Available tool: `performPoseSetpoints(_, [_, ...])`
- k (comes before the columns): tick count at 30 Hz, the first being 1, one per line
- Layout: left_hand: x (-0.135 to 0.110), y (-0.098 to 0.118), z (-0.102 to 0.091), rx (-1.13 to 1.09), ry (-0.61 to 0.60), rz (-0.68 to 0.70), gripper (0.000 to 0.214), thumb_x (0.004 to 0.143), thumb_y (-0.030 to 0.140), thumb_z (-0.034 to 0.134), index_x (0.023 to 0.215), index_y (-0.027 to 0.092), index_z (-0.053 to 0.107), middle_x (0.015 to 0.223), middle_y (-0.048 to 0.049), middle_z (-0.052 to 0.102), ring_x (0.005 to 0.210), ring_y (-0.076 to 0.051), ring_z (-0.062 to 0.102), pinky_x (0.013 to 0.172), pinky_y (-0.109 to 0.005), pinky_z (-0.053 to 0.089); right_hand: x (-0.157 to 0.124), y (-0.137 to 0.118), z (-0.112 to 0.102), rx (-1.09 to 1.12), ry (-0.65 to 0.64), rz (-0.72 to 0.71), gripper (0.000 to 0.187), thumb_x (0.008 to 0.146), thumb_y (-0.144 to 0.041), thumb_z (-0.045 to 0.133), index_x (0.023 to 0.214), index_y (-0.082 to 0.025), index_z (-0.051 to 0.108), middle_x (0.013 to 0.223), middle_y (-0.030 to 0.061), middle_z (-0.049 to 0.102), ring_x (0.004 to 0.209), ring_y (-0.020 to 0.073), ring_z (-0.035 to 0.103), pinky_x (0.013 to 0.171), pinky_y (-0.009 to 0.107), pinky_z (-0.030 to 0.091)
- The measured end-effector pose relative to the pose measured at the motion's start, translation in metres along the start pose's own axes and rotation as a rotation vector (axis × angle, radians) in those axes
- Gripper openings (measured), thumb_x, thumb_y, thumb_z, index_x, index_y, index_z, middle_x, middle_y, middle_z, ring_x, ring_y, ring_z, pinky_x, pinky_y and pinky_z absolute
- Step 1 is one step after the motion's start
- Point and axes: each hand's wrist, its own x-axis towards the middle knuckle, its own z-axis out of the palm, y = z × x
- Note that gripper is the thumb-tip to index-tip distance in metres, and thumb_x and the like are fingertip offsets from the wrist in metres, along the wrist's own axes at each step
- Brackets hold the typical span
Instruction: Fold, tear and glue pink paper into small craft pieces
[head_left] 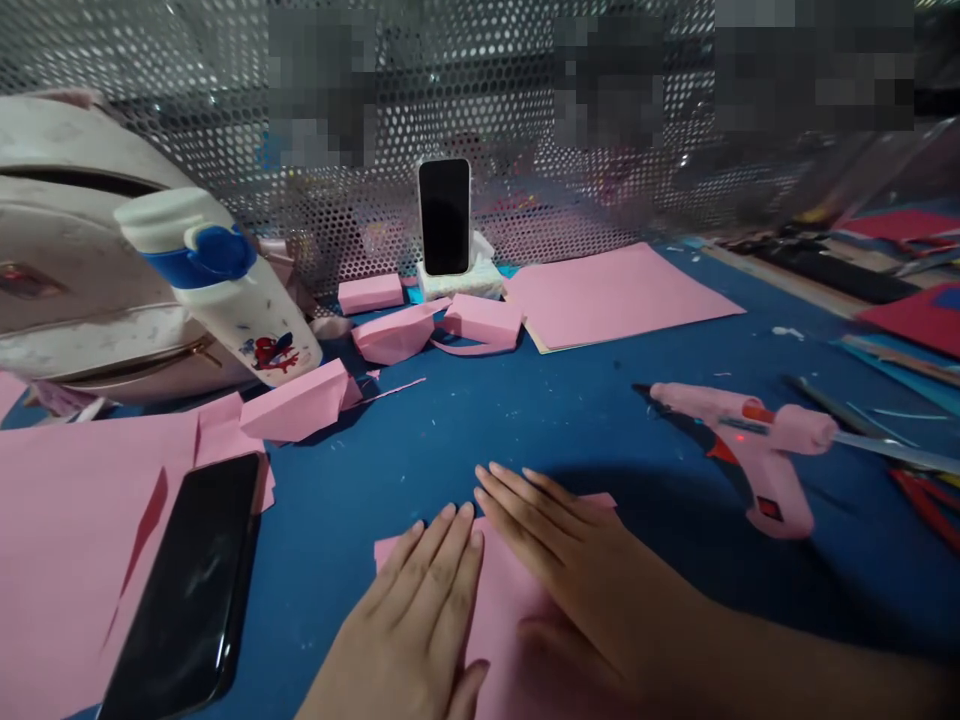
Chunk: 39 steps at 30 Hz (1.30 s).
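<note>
Both of my hands lie flat on a pink paper piece [504,600] near the front edge of the blue table [450,440]. My left hand [420,610] has its fingers stretched out and pressed on the paper's left part. My right hand [570,570] lies beside it with fingers extended and angled to the upper left, its fingertips reaching the paper's top edge. Neither hand grips anything.
A pink glue gun [750,445] lies to the right. A black phone [191,590] rests on pink sheets [67,540] at left. Folded pink paper boxes [300,400], a white bottle [225,290], a bag [67,260], an upright phone [445,215] and a pink sheet [615,295] stand farther back.
</note>
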Motion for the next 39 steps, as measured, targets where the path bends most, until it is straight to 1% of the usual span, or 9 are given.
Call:
performPoseSetpoints(10, [-0.002,-0.002,-0.002,0.029,-0.009,0.02,0.048,0.1,0.033,0.038,0.135,0.005,0.054,0.14,-0.0146,0.059,0.132,-0.026,0.052,0.108,-0.036,0.035,-0.001,0.0,0.001,0.054,-0.04,0.02,0.071,0.099,-0.043,0.043,0.156,-0.006,0.023,0.163,0.0179,0.015,0.151,0.03,0.015,0.122,0.048,0.024])
performPoseSetpoints(17, [-0.017,0.001,-0.008,0.204,-0.067,0.03,0.06,0.099,0.046,0.044,0.134,-0.001,0.053,0.133,-0.0241,0.061,0.124,-0.034,0.059,0.118,-0.048,0.022,-0.001,-0.002,0.001,0.091,-0.023,0.052,0.075,0.1,-0.052,0.04,0.156,-0.006,0.021,0.162,0.0175,0.019,0.151,0.0295,0.016,0.123,0.048,0.023])
performPoseSetpoints(23, [-0.024,0.007,-0.012,0.319,-0.094,0.0,0.064,0.097,0.045,0.043,0.137,-0.006,0.046,0.126,-0.0276,0.065,0.12,-0.039,0.062,0.107,-0.049,0.04,0.0,-0.002,0.002,0.106,-0.03,0.054,0.076,0.098,-0.05,0.045,0.156,-0.006,0.022,0.162,0.0183,0.019,0.151,0.0295,0.015,0.122,0.051,0.024])
performPoseSetpoints(26, [-0.024,0.009,-0.013,0.347,-0.116,-0.013,0.065,0.097,0.039,0.044,0.139,-0.01,0.041,0.123,-0.0312,0.065,0.117,-0.041,0.063,0.102,-0.051,0.045,0.002,-0.004,0.002,0.123,-0.024,0.079,0.076,0.092,-0.042,0.056,0.154,-0.007,0.028,0.16,0.0191,0.024,0.15,0.0311,0.02,0.121,0.052,0.027])
performPoseSetpoints(30, [-0.019,0.011,-0.013,0.463,-0.121,0.001,0.05,0.097,0.027,0.044,0.125,-0.014,0.053,0.112,-0.0348,0.068,0.107,-0.041,0.069,0.094,-0.049,0.052,0.002,-0.007,-0.001,0.117,0.007,0.095,0.071,0.092,-0.035,0.054,0.152,-0.004,0.032,0.159,0.0207,0.026,0.149,0.0308,0.022,0.121,0.051,0.027])
performPoseSetpoints(33, [-0.012,0.014,-0.012,0.542,-0.096,0.016,0.034,0.089,0.007,0.046,0.111,-0.013,0.063,0.099,-0.0336,0.072,0.096,-0.039,0.073,0.088,-0.047,0.055,0.002,-0.007,-0.005,0.127,-0.005,0.099,0.066,0.095,-0.034,0.049,0.152,-0.004,0.033,0.159,0.0201,0.028,0.149,0.0291,0.023,0.12,0.05,0.027])
performPoseSetpoints(35, [-0.008,0.015,-0.011,0.553,-0.081,0.012,0.033,0.08,-0.005,0.047,0.106,-0.012,0.066,0.094,-0.0321,0.073,0.089,-0.037,0.075,0.087,-0.046,0.056,0.002,-0.009,-0.008,0.124,-0.033,0.108,0.065,0.095,-0.033,0.049,0.151,-0.005,0.035,0.158,0.0187,0.031,0.149,0.0288,0.025,0.12,0.05,0.028])
performPoseSetpoints(37, [-0.005,0.014,-0.01,0.547,-0.057,0.016,0.033,0.076,-0.01,0.048,0.103,-0.011,0.068,0.09,-0.0313,0.074,0.085,-0.035,0.075,0.086,-0.046,0.055,0.002,-0.011,-0.012,0.093,-0.029,0.124,0.062,0.094,-0.031,0.049,0.151,-0.008,0.037,0.157,0.017,0.035,0.147,0.0292,0.028,0.118,0.051,0.03])
performPoseSetpoints(39, [-0.003,0.008,-0.012,0.523,-0.025,0.03,0.029,0.078,-0.011,0.049,0.1,-0.009,0.068,0.084,-0.0286,0.074,0.08,-0.032,0.075,0.081,-0.044,0.055,0.002,-0.014,-0.015,0.042,0.027,0.134,0.057,0.095,-0.029,0.049,0.148,-0.01,0.041,0.154,0.0158,0.041,0.143,0.0296,0.034,0.115,0.051,0.033])
